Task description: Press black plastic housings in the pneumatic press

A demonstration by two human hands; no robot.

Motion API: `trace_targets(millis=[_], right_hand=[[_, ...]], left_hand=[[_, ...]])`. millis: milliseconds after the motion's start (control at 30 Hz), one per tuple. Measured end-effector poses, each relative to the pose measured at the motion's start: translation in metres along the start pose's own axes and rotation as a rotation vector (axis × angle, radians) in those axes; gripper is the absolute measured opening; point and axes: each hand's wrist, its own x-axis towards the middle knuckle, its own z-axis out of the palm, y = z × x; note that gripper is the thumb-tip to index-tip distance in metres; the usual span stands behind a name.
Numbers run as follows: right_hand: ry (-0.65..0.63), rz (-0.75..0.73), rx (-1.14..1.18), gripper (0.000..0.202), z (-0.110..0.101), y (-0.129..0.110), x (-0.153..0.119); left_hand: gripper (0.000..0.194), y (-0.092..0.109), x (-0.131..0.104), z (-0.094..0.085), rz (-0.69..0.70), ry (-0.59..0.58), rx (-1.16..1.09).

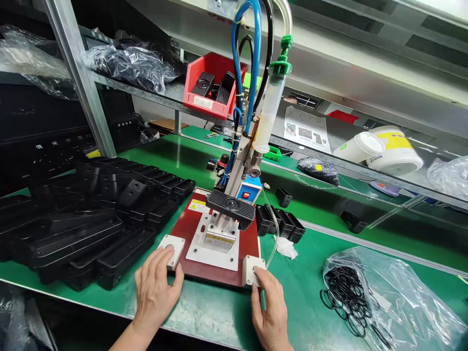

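My left hand [157, 287] lies with fingers stretched over the left button box [177, 246], fingertips on its round button and thumb apart at the near side. The index finger of my right hand [270, 304] touches the button of the right button box [249, 271], with the thumb beside the box's near edge. Between both hands stands a bench press with a dark red base [208, 274]. A black ribbed housing with a round centre [230, 204] rests on its metal fixture [221, 243]. Above it hangs a clear syringe barrel [270, 107] with a green cap.
Many black housings [109, 239] are piled at left; several more [281, 224] stand right of the press beside a white tissue [286, 247]. A plastic bag [402, 297] holds black rings [347, 287]. The shelf above carries a red bin [208, 105] and white tubs [395, 151].
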Motion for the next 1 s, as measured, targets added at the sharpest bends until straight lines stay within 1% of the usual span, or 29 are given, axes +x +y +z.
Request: trace_targets(millis=[133, 267, 367, 433, 467, 500, 567, 633, 667, 700, 767, 867, 933, 1000], right_hand=[[0.027, 0.007, 0.006, 0.032, 0.004, 0.002, 0.001], [0.049, 0.079, -0.007, 0.020, 0.005, 0.003, 0.007], [0.066, 0.124, 0.046, 0.019, 0.005, 0.003, 0.007], [0.056, 0.171, 0.146, 0.019, 0.005, 0.007, 0.004], [0.056, 0.231, 0.207, 0.020, 0.006, 0.010, 0.001], [0.069, 0.328, 0.263, 0.020, 0.007, 0.015, -0.001], [0.149, 0.609, 0.363, 0.027, 0.009, 0.028, -0.004], [0.246, 0.897, 0.443, 0.038, 0.012, 0.043, -0.006], [0.263, 0.989, 0.482, 0.042, 0.014, 0.050, -0.007], [0.251, 1.039, 0.514, 0.045, 0.016, 0.055, -0.007], [0.157, 1.030, 0.534, 0.045, 0.019, 0.059, -0.008], [-0.001, 0.913, 0.471, 0.040, 0.021, 0.055, -0.008], [-0.054, 0.847, 0.389, 0.040, 0.023, 0.049, -0.008], [-0.077, 0.807, 0.315, 0.039, 0.023, 0.046, -0.007]], left_hand=[[0.036, -0.007, 0.009, 0.001, 0.045, 0.008, 0.070], [0.026, -0.011, 0.019, 0.003, 0.072, 0.037, 0.079], [0.025, -0.013, 0.017, 0.004, 0.105, 0.028, 0.027], [0.027, -0.014, 0.012, 0.004, 0.111, 0.019, -0.036], [0.029, -0.014, 0.010, 0.005, 0.106, 0.014, -0.071], [0.031, -0.015, 0.009, 0.005, 0.096, 0.007, -0.103], [0.035, -0.016, 0.007, 0.006, 0.063, -0.006, -0.148], [0.037, -0.016, 0.009, 0.007, 0.020, -0.015, -0.170], [0.037, -0.016, 0.009, 0.008, -0.004, -0.024, -0.182], [0.037, -0.016, 0.010, 0.008, -0.026, -0.034, -0.197], [0.037, -0.016, 0.011, 0.009, -0.058, -0.056, -0.232], [0.035, -0.017, 0.010, 0.009, -0.071, -0.065, -0.256], [0.034, -0.017, 0.010, 0.008, -0.060, -0.055, -0.258], [0.034, -0.018, 0.010, 0.008, -0.047, -0.051, -0.261]])
